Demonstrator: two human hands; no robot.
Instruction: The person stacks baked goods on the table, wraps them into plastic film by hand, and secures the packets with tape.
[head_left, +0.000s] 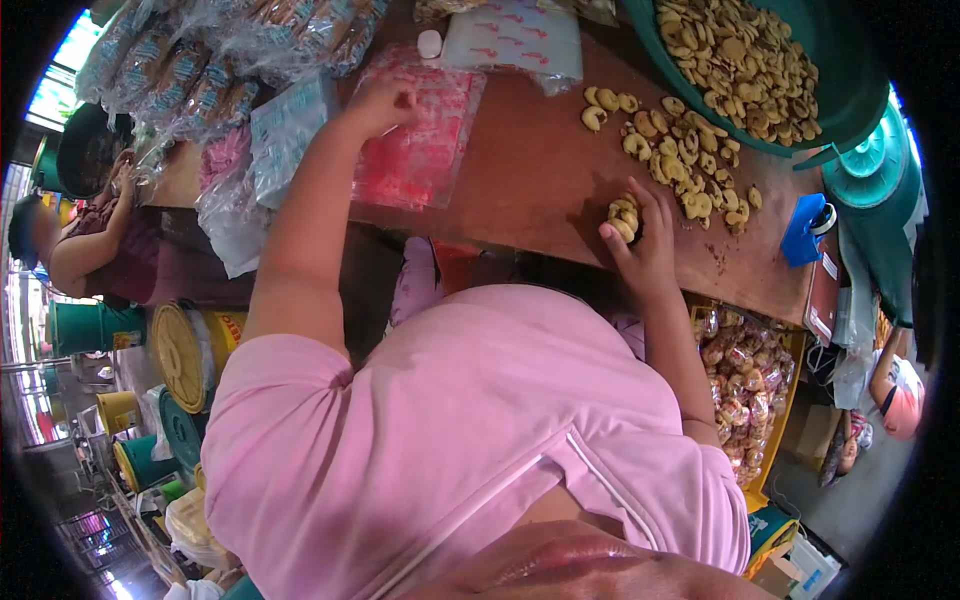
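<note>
My left hand point(383, 106) rests over a flat stack of clear plastic bags with red print point(415, 150). Its fingers are curled, and what they pinch, if anything, is hidden. In the curled fingers of my right hand point(650, 235) sits a small bunch of curved golden biscuits point(623, 217), held just above the table's near edge. Loose biscuits point(690, 165) of the same kind lie spread on the brown table point(540, 150) beyond that hand. A big green basin point(850, 100) full of more biscuits stands at the far right.
Packed brown goods in clear bags point(190, 75) pile up at far left, beside bundled clear bags point(290, 125). A white lidded pot point(429, 44) and printed bags point(515, 42) lie at the back. A blue tape dispenser point(803, 232) stands right. Below, a yellow crate point(775, 430) holds packets. Co-workers are on both sides.
</note>
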